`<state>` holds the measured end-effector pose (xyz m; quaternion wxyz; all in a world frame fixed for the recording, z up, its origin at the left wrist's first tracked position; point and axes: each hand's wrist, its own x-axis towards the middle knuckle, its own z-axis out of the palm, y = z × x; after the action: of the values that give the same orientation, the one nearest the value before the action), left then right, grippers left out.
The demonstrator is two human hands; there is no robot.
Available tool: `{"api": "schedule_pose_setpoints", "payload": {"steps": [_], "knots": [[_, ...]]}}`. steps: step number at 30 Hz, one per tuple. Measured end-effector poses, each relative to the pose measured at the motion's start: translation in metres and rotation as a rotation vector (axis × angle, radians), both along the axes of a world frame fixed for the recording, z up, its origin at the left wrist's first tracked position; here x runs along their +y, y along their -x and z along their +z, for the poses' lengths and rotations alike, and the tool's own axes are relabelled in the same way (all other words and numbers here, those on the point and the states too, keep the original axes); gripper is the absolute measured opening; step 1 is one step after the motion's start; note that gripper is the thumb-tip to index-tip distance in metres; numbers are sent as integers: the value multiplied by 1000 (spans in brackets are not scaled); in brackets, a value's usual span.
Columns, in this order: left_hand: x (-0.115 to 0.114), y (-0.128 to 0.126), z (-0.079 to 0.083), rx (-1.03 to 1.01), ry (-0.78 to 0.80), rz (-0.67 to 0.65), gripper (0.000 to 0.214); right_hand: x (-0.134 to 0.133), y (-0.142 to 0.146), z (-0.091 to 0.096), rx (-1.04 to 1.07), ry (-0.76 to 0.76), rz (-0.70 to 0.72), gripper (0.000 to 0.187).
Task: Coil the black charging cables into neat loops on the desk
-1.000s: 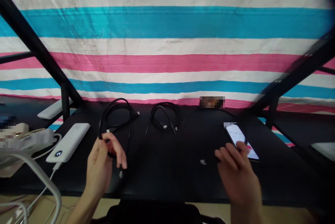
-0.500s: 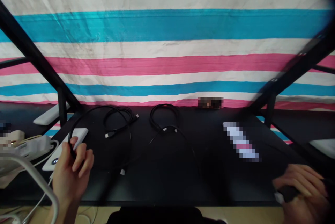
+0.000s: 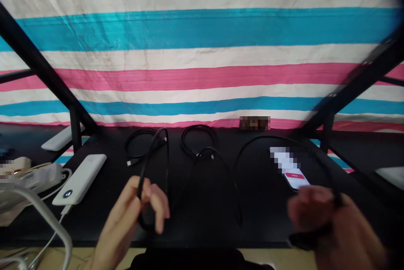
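Note:
My left hand [image 3: 134,211] is raised over the front of the black table [image 3: 195,215] and pinches a black cable [image 3: 160,156] that loops up from its fingers. My right hand [image 3: 328,223] is blurred by motion at the lower right, closed round a dark object that I cannot make out, with a black cable [image 3: 261,139] arching from it across the table. A lit phone [image 3: 292,169] lies just beyond the right hand.
Two coiled black cables [image 3: 142,145] [image 3: 198,141] lie at the back of the table. A white power bank [image 3: 80,173] sits at the left, another white device [image 3: 59,137] behind it. Black frame bars [image 3: 41,59] cross both sides before a striped cloth [image 3: 202,51].
My left hand moved right from the power bank to the table's middle, lifting the cable. My right hand came up and left from the table's right edge, towards the phone.

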<state>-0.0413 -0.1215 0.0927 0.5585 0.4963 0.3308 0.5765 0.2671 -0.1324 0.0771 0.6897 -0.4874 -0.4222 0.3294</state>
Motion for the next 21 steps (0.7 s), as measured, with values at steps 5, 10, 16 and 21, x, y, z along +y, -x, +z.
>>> {"api": "schedule_pose_setpoints", "payload": {"steps": [5, 10, 16, 21], "knots": [[-3, -18, 3, 186, -37, -167, 14, 15, 66, 5, -55, 81, 259, 26], [-1, -26, -1, 343, -134, -240, 7, 19, 92, 0, -90, 218, 470, 29], [5, -18, -2, 532, -312, 13, 6, 23, 69, 1, -115, 207, 371, 33], [13, -23, -3, 817, -498, 17, 8, 13, 69, 4, -296, 195, 485, 87]]}}
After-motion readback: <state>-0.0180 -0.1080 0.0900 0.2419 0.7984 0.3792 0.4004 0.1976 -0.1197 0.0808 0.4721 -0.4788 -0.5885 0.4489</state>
